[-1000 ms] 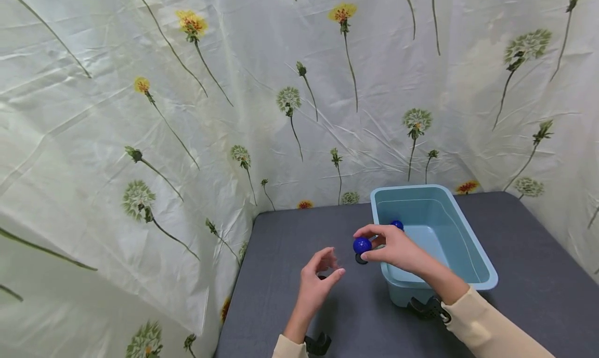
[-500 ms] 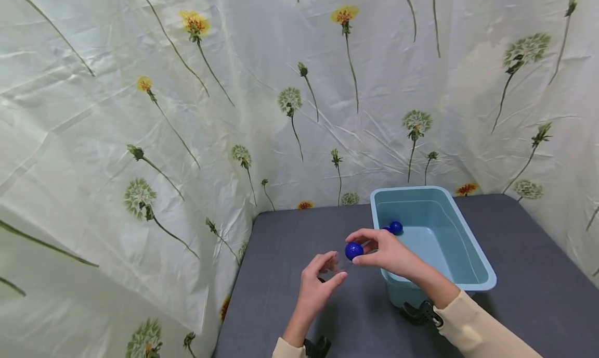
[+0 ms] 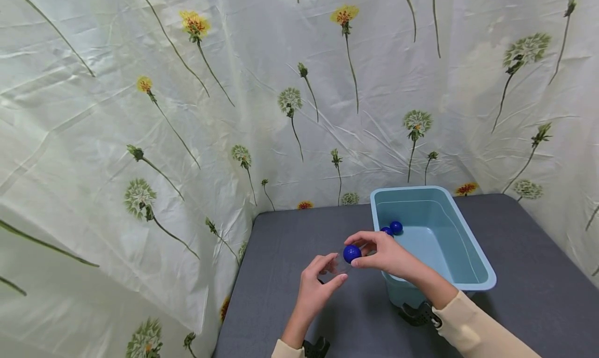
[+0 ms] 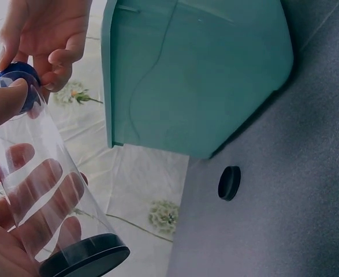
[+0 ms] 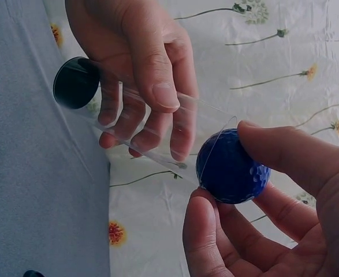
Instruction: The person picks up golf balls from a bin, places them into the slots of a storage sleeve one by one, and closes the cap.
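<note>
My left hand (image 3: 314, 288) grips a clear plastic tube (image 4: 62, 199) with a black cap (image 4: 87, 257) on its lower end. The tube is tilted, its open mouth toward my right hand (image 3: 388, 255). Between thumb and fingers, the right hand pinches a dimpled blue golf ball (image 3: 352, 253). In the right wrist view the tube's rim crosses the ball, which sits at the mouth, seemingly partly inside. No other ball shows within the tube. Two more blue golf balls (image 3: 396, 227) lie in the blue plastic tub (image 3: 426, 243), by its left wall.
The tub stands on a dark grey table (image 3: 285, 243), right of and partly behind the right hand. A loose black cap (image 4: 230, 183) lies on the table beside it. A flower-printed curtain (image 3: 262, 113) hangs behind and to the left.
My right hand has moved left and slightly down with the golf ball, from above the tub's left edge to the tube's mouth. The left hand has stayed almost still.
</note>
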Demonstrator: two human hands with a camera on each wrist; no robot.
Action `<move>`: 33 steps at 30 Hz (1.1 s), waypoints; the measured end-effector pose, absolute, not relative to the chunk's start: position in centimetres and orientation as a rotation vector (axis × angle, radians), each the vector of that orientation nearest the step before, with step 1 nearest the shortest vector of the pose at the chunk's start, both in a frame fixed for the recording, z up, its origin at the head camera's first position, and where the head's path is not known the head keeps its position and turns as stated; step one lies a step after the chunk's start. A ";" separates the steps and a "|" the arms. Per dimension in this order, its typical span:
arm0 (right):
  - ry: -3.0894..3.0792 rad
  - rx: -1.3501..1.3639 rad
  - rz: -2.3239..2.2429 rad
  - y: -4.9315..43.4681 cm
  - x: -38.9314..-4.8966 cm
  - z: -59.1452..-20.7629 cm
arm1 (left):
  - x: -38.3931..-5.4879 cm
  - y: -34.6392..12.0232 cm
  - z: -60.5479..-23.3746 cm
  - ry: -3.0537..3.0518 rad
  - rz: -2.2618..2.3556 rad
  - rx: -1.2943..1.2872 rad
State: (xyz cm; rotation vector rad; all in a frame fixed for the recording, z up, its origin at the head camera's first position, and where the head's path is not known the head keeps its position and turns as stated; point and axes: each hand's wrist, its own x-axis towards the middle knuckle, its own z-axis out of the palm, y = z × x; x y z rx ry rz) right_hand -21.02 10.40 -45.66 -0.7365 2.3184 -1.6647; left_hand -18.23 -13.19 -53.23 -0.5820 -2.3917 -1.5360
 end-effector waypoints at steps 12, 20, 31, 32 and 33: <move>2.330 -0.765 -1.674 11.0 -21.2 -45.4 | -18.2 -13.1 -53.3 -2.365 -1.649 -0.544; 2.373 -0.777 -1.652 11.9 -22.0 -44.9 | -18.3 -13.2 -53.4 -2.365 -1.659 -0.518; 2.434 -0.788 -1.607 13.9 -24.3 -42.4 | -18.3 -13.3 -53.3 -2.361 -1.672 -0.507; 2.435 -0.779 -1.602 14.1 -24.6 -42.1 | -18.3 -13.3 -53.3 -2.363 -1.673 -0.506; 2.436 -0.770 -1.598 14.4 -24.9 -42.0 | -18.3 -13.3 -53.3 -2.367 -1.672 -0.505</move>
